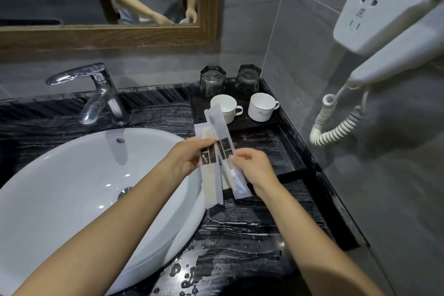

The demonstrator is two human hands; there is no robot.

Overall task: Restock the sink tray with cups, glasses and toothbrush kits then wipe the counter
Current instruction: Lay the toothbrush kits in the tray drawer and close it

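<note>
The wet counter (240,235) carries the basin (72,187) and, in its right corner, the tray (269,151). 2 glasses (212,80) and 2 cups (262,106) occupy the tray's rear section, leaving the front section free for packets. The left grip (186,158) pinches a comb packet (209,190). The right grip (252,168) pinches a toothbrush kit (219,125), fanned above the counter just beside the tray, apparently for sorting before placement.

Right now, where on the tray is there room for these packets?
The front half of the tray is bare, between the cups and its front rim. Its back is crowded: two glasses, two cups before them. Wet counter by the basin is free.
</note>
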